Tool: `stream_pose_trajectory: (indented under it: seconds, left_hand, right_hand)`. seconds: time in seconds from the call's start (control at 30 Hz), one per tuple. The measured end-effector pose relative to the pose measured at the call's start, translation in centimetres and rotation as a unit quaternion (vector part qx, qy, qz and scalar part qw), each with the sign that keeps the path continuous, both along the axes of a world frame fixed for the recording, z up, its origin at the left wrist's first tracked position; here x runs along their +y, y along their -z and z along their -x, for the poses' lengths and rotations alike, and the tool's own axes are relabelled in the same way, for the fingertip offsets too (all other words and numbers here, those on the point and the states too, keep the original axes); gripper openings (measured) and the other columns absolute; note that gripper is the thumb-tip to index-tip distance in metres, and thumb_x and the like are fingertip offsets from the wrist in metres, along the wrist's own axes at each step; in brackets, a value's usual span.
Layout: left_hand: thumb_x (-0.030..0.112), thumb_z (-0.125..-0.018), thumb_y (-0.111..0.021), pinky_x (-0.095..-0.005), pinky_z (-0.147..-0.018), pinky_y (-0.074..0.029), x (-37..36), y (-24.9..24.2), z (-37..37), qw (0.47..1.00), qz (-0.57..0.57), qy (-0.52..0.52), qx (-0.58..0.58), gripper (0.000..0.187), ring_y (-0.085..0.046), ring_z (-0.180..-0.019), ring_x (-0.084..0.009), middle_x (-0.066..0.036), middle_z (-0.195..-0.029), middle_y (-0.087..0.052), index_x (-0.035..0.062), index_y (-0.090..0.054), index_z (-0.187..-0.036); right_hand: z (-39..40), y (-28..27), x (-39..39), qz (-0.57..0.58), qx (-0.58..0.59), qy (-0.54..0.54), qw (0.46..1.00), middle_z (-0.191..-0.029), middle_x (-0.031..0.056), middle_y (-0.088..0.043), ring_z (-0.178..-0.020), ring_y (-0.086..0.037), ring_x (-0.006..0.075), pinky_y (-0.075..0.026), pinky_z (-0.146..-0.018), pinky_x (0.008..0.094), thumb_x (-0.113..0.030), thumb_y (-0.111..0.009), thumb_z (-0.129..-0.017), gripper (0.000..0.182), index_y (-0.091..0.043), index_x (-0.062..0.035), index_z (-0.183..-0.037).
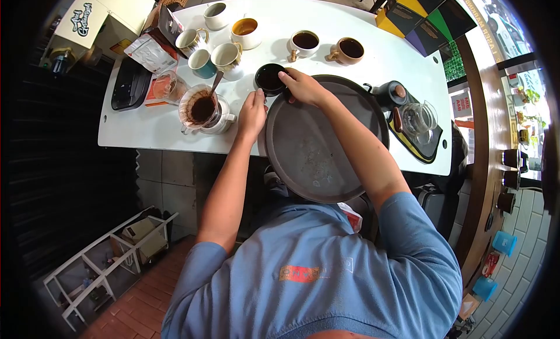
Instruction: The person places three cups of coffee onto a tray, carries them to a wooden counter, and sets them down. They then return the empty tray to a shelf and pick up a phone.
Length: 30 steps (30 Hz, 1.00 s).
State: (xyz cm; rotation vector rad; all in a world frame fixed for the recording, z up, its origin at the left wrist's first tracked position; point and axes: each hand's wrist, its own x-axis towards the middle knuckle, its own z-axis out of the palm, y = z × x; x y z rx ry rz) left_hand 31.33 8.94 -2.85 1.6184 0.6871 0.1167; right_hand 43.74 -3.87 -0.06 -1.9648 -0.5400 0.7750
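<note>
A black cup of dark liquid stands near the middle of the white table, at the upper left rim of a round dark tray. My right hand has its fingers closed on the cup's right side. Beside the cup's lower left edge is my left hand, its fingers close together; whether they grip the cup is unclear. The tray overhangs the table's front edge, under my right forearm. Left of my left hand, a dripper with a paper filter holds dark coffee grounds and a spoon.
Two filled cups stand behind the tray. Several mugs are at the back left. A black kettle and a glass server are right of the tray. Boxes stand at the back right.
</note>
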Motion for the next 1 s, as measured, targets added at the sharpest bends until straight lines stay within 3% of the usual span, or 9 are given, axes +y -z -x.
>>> stream_pose_trajectory:
  seconds: [0.13,0.2,0.23,0.3,0.4,0.67,0.73,0.9,1.0]
  left_hand:
    - [0.039,-0.1,-0.039,-0.0277,-0.061,-0.041,0.2,0.8,-0.1,0.999,0.02,0.002,-0.038,0.041,-0.049,-0.064,-0.0115,-0.002,-0.069,-0.05,0.0035,-0.053,-0.084]
    - [0.039,-0.1,-0.039,-0.0269,-0.06,-0.041,0.4,0.3,0.0,0.999,0.03,0.006,-0.042,0.041,-0.049,-0.064,-0.0108,-0.001,-0.07,-0.05,0.0036,-0.053,-0.084]
    - [0.039,-0.101,-0.038,-0.0262,-0.06,-0.041,0.3,-0.3,0.1,0.998,0.041,0.009,-0.047,0.041,-0.048,-0.065,-0.0102,-0.001,-0.072,-0.05,0.0037,-0.054,-0.085]
    - [0.039,-0.101,-0.039,-0.0258,-0.06,-0.041,0.1,-1.7,0.3,0.998,0.046,0.009,-0.043,0.041,-0.048,-0.065,-0.0097,-0.001,-0.073,-0.05,0.0039,-0.054,-0.085]
    - [0.039,-0.101,-0.039,-0.025,-0.06,-0.04,-0.4,-3.4,0.9,0.997,0.059,0.013,-0.046,0.041,-0.048,-0.065,-0.0089,0.0,-0.074,-0.051,0.0041,-0.054,-0.086]
    - [0.039,-0.101,-0.041,-0.0223,-0.057,-0.04,-3.0,-4.2,2.7,0.994,0.088,0.044,-0.04,0.038,-0.046,-0.065,-0.0077,0.0,-0.074,-0.049,0.0059,-0.054,-0.086]
    - [0.038,-0.102,-0.04,-0.0202,-0.053,-0.034,-3.8,-3.9,3.1,0.992,0.096,0.063,-0.043,0.035,-0.041,-0.059,-0.0058,0.001,-0.07,-0.045,0.0081,-0.052,-0.087]
    - [0.037,-0.102,-0.04,-0.0204,-0.052,-0.034,-4.9,-2.9,3.8,0.99,0.109,0.09,-0.01,0.035,-0.041,-0.058,-0.0062,0.001,-0.07,-0.046,0.0081,-0.052,-0.087]
    - [0.035,-0.102,-0.039,-0.0219,-0.056,-0.04,-5.1,-2.6,4.0,0.988,0.103,0.112,0.014,0.036,-0.045,-0.062,-0.0076,0.0,-0.07,-0.048,0.0071,-0.052,-0.084]
  right_hand:
    - [0.7,-0.7,0.1,-0.032,-0.013,0.028,0.999,-0.086,0.016,-0.066,-0.061,-0.062,0.0183,-0.05,-0.068,0.0333,-0.043,-0.045,-0.096,0.057,-0.049,0.0037,-0.128]
    - [0.7,-2.0,-0.2,-0.024,-0.016,0.018,0.999,-0.099,0.021,-0.066,-0.08,-0.066,0.0255,-0.05,-0.079,0.0352,-0.043,-0.044,-0.096,0.057,-0.049,0.0026,-0.129]
    - [0.7,-2.0,-0.2,-0.025,-0.016,0.019,0.999,-0.099,0.021,-0.066,-0.08,-0.066,0.0255,-0.05,-0.079,0.0352,-0.043,-0.044,-0.096,0.057,-0.049,0.0026,-0.129]
    - [0.8,-2.5,-0.2,-0.05,-0.1,0.017,0.994,-0.113,0.0257,-0.062,-0.105,-0.061,0.0334,-0.045,-0.092,0.0375,-0.043,-0.043,-0.097,0.057,-0.049,0.0024,-0.129]
    - [1.2,-4.1,-1.0,-0.04,-0.092,0.004,0.995,-0.12,0.028,-0.057,-0.118,-0.053,0.0376,-0.04,-0.099,0.0388,-0.044,-0.042,-0.097,0.057,-0.049,0.0027,-0.129]
    - [2.9,-4.0,-4.6,-0.025,-0.104,0.016,0.994,-0.119,0.0282,-0.058,-0.116,-0.054,0.0386,-0.041,-0.098,0.0396,-0.043,-0.04,-0.098,0.057,-0.05,0.004,-0.128]
    - [3.5,-3.9,-5.7,-0.02,-0.099,0.016,0.995,-0.12,0.0282,-0.057,-0.117,-0.053,0.0383,-0.04,-0.099,0.0397,-0.043,-0.039,-0.098,0.056,-0.05,0.0041,-0.128]
    - [4.4,-2.6,-7.5,-0.001,-0.101,0.02,0.995,-0.124,0.0281,-0.055,-0.12,-0.051,0.0377,-0.038,-0.102,0.0401,-0.04,-0.038,-0.099,0.055,-0.049,0.0048,-0.128]
    - [4.8,-2.2,-7.9,0.01,-0.103,0.019,0.994,-0.123,0.0281,-0.055,-0.119,-0.051,0.0385,-0.038,-0.101,0.0404,-0.039,-0.038,-0.099,0.054,-0.049,0.0056,-0.127]
